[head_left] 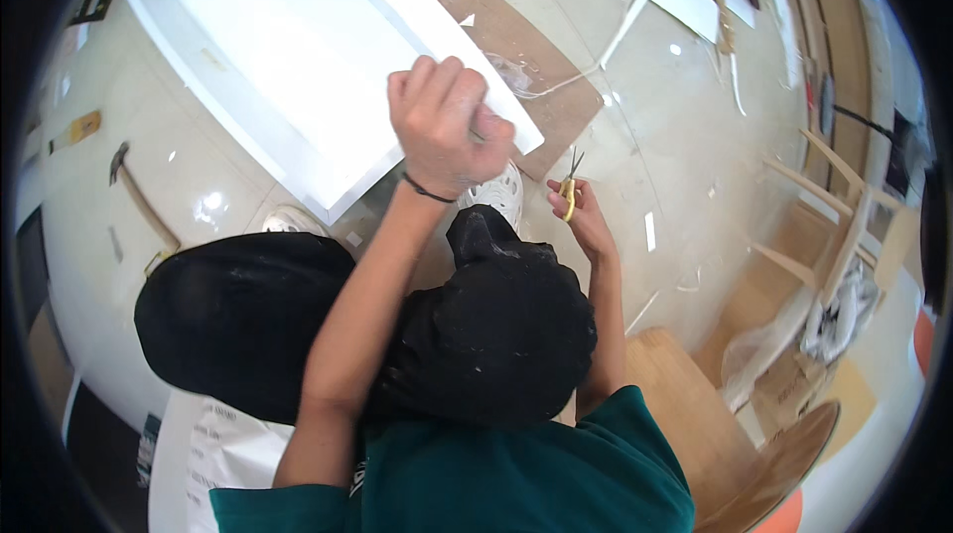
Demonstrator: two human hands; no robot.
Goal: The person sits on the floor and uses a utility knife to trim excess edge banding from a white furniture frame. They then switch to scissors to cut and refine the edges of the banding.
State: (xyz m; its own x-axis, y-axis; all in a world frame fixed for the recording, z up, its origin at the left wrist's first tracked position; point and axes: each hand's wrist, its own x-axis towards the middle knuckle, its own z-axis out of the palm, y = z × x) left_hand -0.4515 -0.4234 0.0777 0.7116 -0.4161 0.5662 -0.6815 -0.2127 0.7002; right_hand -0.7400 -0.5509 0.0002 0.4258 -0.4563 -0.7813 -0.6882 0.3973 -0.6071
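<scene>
My left hand [444,121] is closed in a fist above the near right corner of a big white open box [238,168], which looks like a drawer or cabinet shell. Its fingers are curled in, and whatever they hold, if anything, is hidden. A dark band circles that wrist. Off to the right and lower, my right hand [588,222] has its fingers around the yellow handles of a pair of scissors [569,198]. The blades point up and away, clear of the box.
Brown cardboard [561,106] lies under the box. A hammer [144,200] and a yellow-handled brush [76,130] are on the floor at left. White strips [650,231] and scraps litter the tiles. A wooden chair [685,404] stands at lower right, with wooden frame pieces [844,196] beyond.
</scene>
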